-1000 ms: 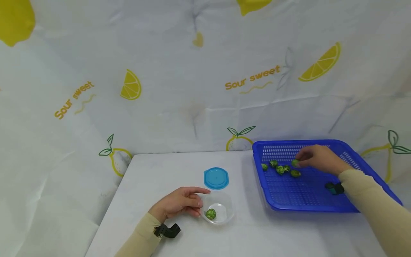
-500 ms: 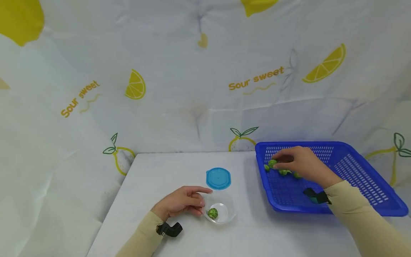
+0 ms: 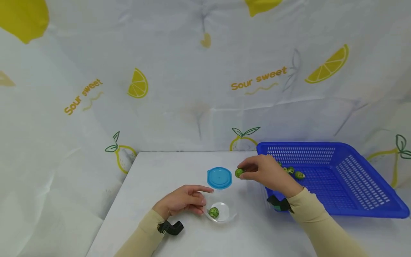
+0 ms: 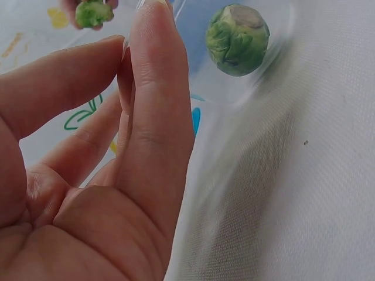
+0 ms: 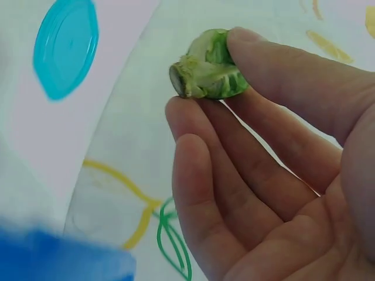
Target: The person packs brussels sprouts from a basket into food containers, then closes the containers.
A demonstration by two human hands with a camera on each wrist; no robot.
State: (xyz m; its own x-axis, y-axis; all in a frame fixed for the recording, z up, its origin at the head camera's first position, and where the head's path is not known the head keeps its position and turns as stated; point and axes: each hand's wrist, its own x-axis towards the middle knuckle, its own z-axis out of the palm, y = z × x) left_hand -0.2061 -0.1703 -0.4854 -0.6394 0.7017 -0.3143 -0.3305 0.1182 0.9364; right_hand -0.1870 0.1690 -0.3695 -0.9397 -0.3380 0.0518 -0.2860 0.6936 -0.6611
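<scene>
My right hand [image 3: 269, 174] pinches a Brussels sprout [image 5: 214, 65] between thumb and fingertips, above the table between the blue basket and the lid. The sprout's cut stem shows in the right wrist view. My left hand [image 3: 181, 202] grips the left rim of a clear plastic container [image 3: 227, 215], thumb on one side of the wall and fingers on the other. Inside the container lies one Brussels sprout [image 4: 237, 40], near its left side in the head view. Just behind the container, a blue lid [image 3: 219, 178] lies flat.
On the right stands a blue plastic basket [image 3: 334, 192] with perforated walls, where several Brussels sprouts [image 3: 299, 175] lie at the left end, partly behind my right hand. A lemon-printed white sheet [image 3: 179, 117] hangs behind the white table [image 3: 167, 167].
My right hand has picked a sprout from the basket and carried it left, out over the table. My left hand has stayed at the container. The head view has shifted slightly.
</scene>
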